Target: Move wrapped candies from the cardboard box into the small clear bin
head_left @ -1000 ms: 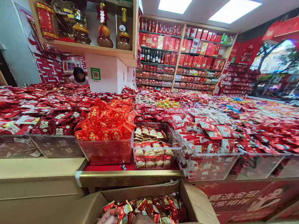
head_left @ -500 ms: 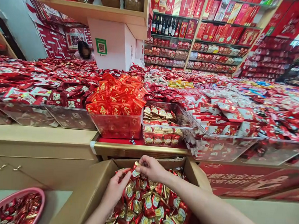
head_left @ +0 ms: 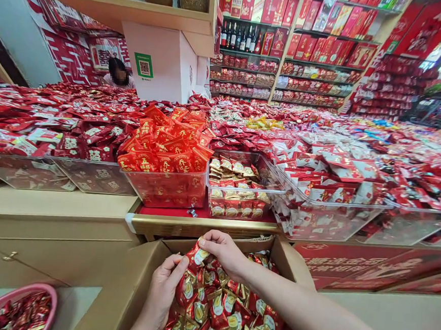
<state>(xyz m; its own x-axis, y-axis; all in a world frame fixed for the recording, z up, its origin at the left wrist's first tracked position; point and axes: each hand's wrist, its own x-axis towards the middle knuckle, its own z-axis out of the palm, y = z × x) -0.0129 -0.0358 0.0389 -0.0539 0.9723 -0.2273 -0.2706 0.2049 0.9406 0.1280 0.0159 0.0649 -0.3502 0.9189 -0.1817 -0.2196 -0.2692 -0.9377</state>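
An open cardboard box (head_left: 135, 275) at the bottom centre is full of red and gold wrapped candies (head_left: 224, 307). Both my hands are over its far end. My right hand (head_left: 223, 251) pinches a red and gold candy packet (head_left: 197, 255) by its top. My left hand (head_left: 165, 282) is curled around candies at the box's left side, fingers closed on them. Just beyond the box, a clear bin (head_left: 241, 187) on the counter holds the same kind of candies, partly filled.
Clear bins of red sweets cover the counter (head_left: 49, 202), including heaped orange-red packets (head_left: 164, 145). A pink basin (head_left: 15, 301) with candies sits at the lower left. Shelves of red boxes and bottles line the back wall (head_left: 291, 43). A person (head_left: 118, 73) sits behind the counter.
A second ago both hands were deep in the box at the frame's bottom. They have since come up holding candies, and the view has tilted down towards the box.
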